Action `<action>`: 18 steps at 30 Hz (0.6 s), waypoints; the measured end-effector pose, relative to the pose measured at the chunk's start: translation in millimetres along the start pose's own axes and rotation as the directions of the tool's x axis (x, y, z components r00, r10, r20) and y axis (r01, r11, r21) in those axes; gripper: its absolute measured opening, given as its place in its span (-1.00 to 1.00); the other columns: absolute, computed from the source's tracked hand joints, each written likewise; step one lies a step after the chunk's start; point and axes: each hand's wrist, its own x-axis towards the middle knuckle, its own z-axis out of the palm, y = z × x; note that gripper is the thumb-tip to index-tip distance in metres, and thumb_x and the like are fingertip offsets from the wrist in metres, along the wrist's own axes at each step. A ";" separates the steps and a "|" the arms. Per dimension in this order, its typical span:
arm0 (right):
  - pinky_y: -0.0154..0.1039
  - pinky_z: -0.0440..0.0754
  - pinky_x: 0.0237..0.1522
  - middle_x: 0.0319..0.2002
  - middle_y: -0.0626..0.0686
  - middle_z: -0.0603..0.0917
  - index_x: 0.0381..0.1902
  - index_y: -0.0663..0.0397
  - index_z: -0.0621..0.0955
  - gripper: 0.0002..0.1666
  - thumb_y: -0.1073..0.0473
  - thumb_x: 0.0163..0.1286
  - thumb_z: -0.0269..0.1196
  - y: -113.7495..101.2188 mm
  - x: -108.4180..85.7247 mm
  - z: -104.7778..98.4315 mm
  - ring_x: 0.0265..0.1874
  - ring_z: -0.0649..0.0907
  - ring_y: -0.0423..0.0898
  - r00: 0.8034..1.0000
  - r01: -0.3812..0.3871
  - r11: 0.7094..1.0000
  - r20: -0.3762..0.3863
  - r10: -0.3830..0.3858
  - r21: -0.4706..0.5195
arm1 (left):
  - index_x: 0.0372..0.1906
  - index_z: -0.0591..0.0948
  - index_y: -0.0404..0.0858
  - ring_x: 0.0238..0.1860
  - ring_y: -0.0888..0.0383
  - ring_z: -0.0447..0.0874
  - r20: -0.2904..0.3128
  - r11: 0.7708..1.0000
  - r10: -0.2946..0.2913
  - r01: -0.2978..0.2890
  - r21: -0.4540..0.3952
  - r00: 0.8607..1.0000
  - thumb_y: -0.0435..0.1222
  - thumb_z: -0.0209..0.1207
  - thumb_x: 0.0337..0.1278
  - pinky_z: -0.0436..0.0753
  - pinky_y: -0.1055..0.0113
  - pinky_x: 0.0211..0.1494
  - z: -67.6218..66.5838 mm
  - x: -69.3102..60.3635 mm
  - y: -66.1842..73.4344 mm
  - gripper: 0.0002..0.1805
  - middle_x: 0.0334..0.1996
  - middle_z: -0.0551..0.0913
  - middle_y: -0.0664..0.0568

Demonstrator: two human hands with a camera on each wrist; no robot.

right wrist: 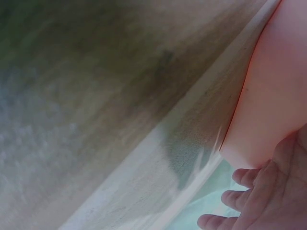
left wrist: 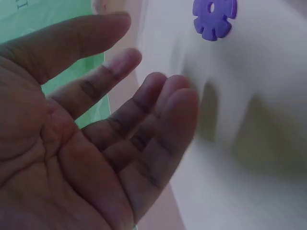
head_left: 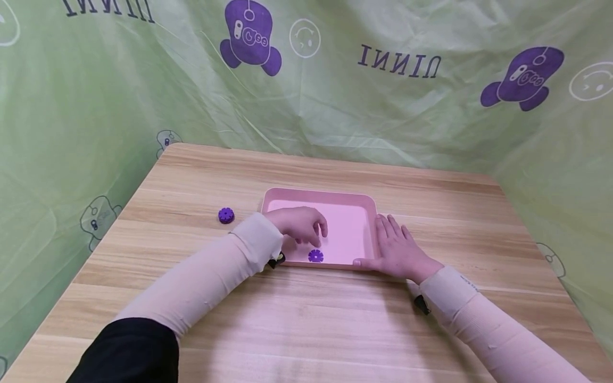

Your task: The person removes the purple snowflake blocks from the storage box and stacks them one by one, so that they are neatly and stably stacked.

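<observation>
A shallow pink tray (head_left: 347, 229) lies on the wooden table. Inside it, near the front wall, is a flat purple notched disc (head_left: 316, 256) with a hole in its middle. My left hand (head_left: 301, 223) hovers over the tray's left half with relaxed, slightly bent fingers. The left wrist view shows nothing in that hand (left wrist: 96, 129), and the purple disc (left wrist: 214, 18) lies apart from its fingertips. My right hand (head_left: 397, 250) rests against the tray's right wall, fingers extended and thumb at the front rim. In the right wrist view, the hand (right wrist: 273, 191) touches the tray's outer side (right wrist: 273, 91).
A small stack of purple notched discs (head_left: 226, 215) stands on the table (head_left: 306, 324) to the left of the tray. Green printed cloth (head_left: 325, 106) hangs behind the table and along its sides.
</observation>
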 end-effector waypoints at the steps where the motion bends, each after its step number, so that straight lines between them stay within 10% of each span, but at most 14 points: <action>1: 0.42 -0.05 0.48 0.56 0.49 0.00 0.54 0.59 -0.05 0.50 -0.56 0.26 0.23 0.2 -0.1 0.1 0.55 -0.03 0.45 1.000 0.001 1.000 0.000 -0.001 0.000 | -0.06 0.67 -0.29 -0.41 0.17 0.54 0.016 1.000 0.002 -0.003 0.024 1.000 -0.44 0.37 0.19 0.66 0.32 -0.34 1.2 0.7 1.4 -0.77 -0.30 0.65 0.00; 10: 0.43 -0.06 0.48 0.56 0.50 0.00 0.54 0.58 -0.06 0.50 -0.56 0.26 0.23 0.7 -1.1 0.4 0.55 -0.04 0.45 1.000 0.003 1.000 0.001 -0.003 0.011 | -0.21 0.65 -0.23 -0.56 0.20 0.51 0.116 0.975 -0.003 -0.023 0.220 0.993 -0.57 0.32 0.12 0.47 0.42 -0.48 18.3 6.5 14.3 -0.78 -0.31 0.62 0.07; 18: 0.43 -0.05 0.48 0.56 0.50 0.01 0.54 0.60 -0.04 0.48 -0.53 0.26 0.25 0.2 -1.0 -0.3 0.54 -0.03 0.46 1.000 0.006 1.000 -0.003 -0.006 0.004 | -0.43 0.55 -0.17 -0.43 0.18 0.43 0.090 0.865 0.091 -0.124 0.486 0.992 -0.51 0.26 0.24 0.41 0.38 -0.31 28.2 7.5 17.6 -0.78 -0.51 0.45 0.11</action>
